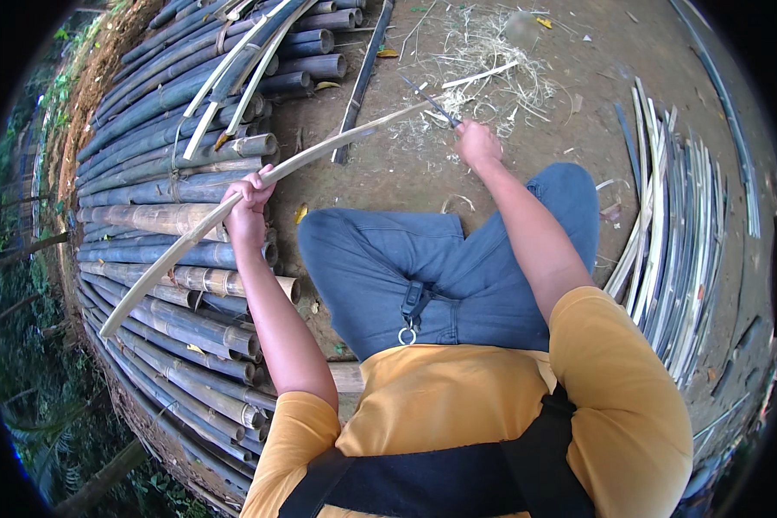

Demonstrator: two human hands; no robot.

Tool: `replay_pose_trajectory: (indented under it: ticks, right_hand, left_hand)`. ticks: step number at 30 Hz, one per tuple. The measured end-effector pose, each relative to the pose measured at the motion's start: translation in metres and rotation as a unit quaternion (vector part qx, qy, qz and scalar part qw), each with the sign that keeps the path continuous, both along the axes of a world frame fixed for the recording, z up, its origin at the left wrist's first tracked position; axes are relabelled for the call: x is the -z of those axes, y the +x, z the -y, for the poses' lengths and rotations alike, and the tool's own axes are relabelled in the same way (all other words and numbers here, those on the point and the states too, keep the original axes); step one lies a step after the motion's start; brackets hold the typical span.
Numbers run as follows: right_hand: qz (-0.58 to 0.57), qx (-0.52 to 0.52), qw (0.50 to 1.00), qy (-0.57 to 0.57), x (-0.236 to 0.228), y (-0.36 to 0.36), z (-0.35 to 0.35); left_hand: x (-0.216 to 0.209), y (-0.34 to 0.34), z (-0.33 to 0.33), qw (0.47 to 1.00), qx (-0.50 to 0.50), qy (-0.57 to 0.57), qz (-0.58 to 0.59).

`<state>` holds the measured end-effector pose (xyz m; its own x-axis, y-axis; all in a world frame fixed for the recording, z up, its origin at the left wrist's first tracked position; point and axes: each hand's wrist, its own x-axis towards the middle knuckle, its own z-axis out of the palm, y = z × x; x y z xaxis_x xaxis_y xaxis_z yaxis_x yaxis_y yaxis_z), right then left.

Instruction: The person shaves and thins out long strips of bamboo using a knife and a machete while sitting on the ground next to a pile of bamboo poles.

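Note:
My left hand (249, 204) is closed around a long pale bamboo strip (319, 150), which slants from the lower left up to the right in front of me. In my right hand (478, 145) is a knife (441, 110), gripped by its handle, with the dark blade pointing up and to the left. The blade lies at or close to the strip's far end; whether they touch I cannot tell. My fingers hide most of the knife's handle.
Stacked dark bamboo poles (190, 186) fill the left side, with split strips (233, 78) lying on top. A pile of thin shavings (501, 82) covers the ground ahead. A bundle of split bamboo strips (678, 233) lies at my right. One dark slat (364, 82) rests ahead.

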<state>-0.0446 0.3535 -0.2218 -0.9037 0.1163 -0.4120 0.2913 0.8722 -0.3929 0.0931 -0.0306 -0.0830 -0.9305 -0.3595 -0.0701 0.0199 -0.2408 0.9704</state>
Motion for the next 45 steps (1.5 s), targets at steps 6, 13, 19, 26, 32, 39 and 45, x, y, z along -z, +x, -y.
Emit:
replay_pose_trajectory:
  ticks: [6, 13, 19, 26, 32, 39, 45]
  right_hand:
    - [0.022, -0.02, 1.0, 0.008, 0.023, 0.003, -0.001]
    - [0.068, 0.067, 0.993, 0.073, 0.052, -0.018, -0.03]
    - [0.013, 0.045, 0.999, -0.001, 0.001, -0.008, -0.005]
    - [-0.01, -0.055, 0.998, -0.031, -0.021, 0.019, 0.017]
    - [-0.016, -0.079, 0.997, -0.019, 0.01, 0.026, 0.021]
    - [0.016, 0.021, 1.0, -0.004, 0.036, -0.002, -0.016]
    - [-0.013, -0.022, 0.999, -0.048, -0.003, 0.024, 0.011]
  left_hand:
    - [0.003, -0.002, 0.004, 1.0, -0.007, 0.001, 0.005]
    - [0.005, 0.005, 0.003, 1.0, -0.02, 0.01, 0.018]
    - [0.002, 0.0, 0.002, 1.0, -0.021, 0.009, 0.006]
    - [-0.011, -0.015, -0.008, 1.0, -0.026, -0.003, 0.008]
    - [-0.018, -0.016, -0.014, 0.999, -0.04, -0.018, 0.014]
    - [-0.021, -0.012, -0.021, 0.999, -0.049, -0.01, 0.014]
    - [-0.024, -0.012, -0.032, 0.997, -0.074, -0.013, 0.028]
